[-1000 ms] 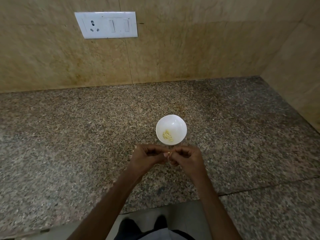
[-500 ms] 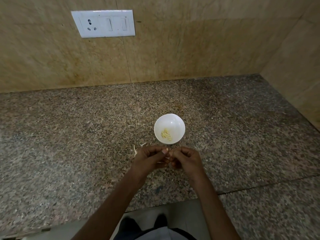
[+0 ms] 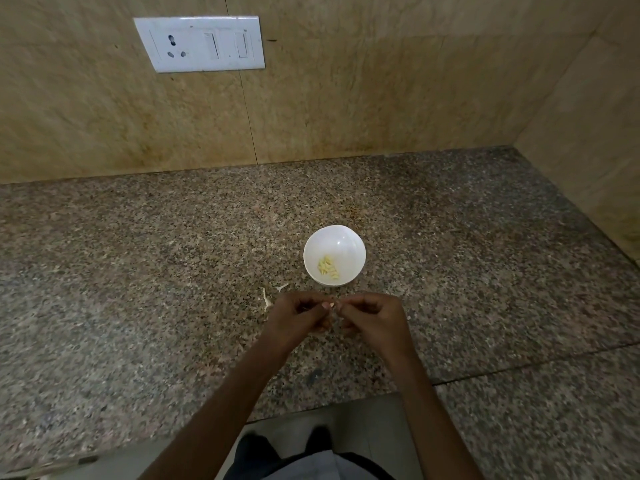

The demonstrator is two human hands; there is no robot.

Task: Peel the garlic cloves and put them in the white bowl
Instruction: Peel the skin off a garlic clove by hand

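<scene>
**Clove held at both hands, near side of bowl; little change since last check**

Both hands meet over the granite counter (image 3: 138, 271). The left hand (image 3: 298, 317) and the right hand (image 3: 374, 317) have curled fingers, and their fingertips pinch one small pale garlic clove (image 3: 333, 304) between them. Most of the clove is hidden, so whether it is peeled cannot be told. The white bowl (image 3: 349, 244) stands just beyond the hands and apart from them, with a small heap of peeled cloves (image 3: 328, 265) at its bottom.

Against one second ago, the hands sit slightly nearer the person, and a strip of counter shows between the knuckles and the bowl's near rim. Peel scraps (image 3: 266, 298) beside the left hand are now more exposed. The grip and the bowl's contents read as unchanged. A switch plate (image 3: 201, 43) is fixed to the wall (image 3: 381, 98).
</scene>
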